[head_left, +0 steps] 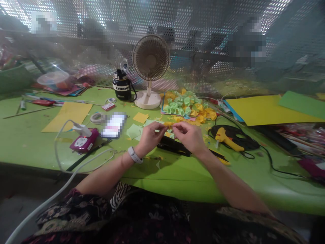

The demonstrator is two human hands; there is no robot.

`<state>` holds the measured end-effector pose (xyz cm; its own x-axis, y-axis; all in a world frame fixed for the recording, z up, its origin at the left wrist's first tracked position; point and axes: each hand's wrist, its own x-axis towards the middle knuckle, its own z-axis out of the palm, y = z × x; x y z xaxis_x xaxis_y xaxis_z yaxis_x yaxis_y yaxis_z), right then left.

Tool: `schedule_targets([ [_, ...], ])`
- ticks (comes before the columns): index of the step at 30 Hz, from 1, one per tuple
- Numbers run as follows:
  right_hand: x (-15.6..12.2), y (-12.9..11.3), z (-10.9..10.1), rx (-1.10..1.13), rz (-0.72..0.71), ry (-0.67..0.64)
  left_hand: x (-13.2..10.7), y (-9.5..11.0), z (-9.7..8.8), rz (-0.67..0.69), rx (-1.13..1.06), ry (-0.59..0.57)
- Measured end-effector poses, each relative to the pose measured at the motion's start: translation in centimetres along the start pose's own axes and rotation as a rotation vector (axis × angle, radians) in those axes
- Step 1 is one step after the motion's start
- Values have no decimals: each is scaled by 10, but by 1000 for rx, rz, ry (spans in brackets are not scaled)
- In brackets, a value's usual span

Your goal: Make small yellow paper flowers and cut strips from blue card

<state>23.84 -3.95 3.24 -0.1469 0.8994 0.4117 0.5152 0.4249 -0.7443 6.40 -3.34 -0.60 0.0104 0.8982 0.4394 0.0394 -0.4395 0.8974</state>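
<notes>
Yellow paper strip (167,124) sits right between the two hands, just above the bench. The left hand (151,137) and the right hand (189,136) are both nearly closed, and their fingertips pinch the thin strip from each side. The hands are very close together. A white watch (134,155) wraps around the left wrist. Under the hands lies a flat black thing (173,146), and tiny paper bits (158,158) are scattered on the shiny green bench (162,179). Past the hands is a big heap of curled green and yellow paper flowers (186,105). To the right, a yellow glue gun (226,139) rests on a black mat (235,134). Farther back, a round fan (151,57) with a ribbed cage stands beside a black bottle (122,84). A big smooth yellow paper sheet (269,110) lies on the right.
</notes>
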Motion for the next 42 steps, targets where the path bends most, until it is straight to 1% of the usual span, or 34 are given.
schedule_targets([
  [4,0,0,0,3,1,0,0,1,0,55,54,-9],
  [8,0,-1,1,15,6,0,-1,2,-1,74,46,-2],
  [15,0,-1,1,20,5,10,-2,-1,0,142,97,-16],
  [25,1,-2,1,12,8,35,-3,1,0,112,86,-10],
  [31,1,-2,2,21,-1,45,-3,2,1,147,156,-20],
  [33,0,-2,2,22,-1,46,-2,1,1,173,175,-17],
  [38,1,-1,2,27,-1,45,-2,-3,1,307,257,-9],
  [42,1,1,3,39,6,46,-2,-6,1,379,306,0],
])
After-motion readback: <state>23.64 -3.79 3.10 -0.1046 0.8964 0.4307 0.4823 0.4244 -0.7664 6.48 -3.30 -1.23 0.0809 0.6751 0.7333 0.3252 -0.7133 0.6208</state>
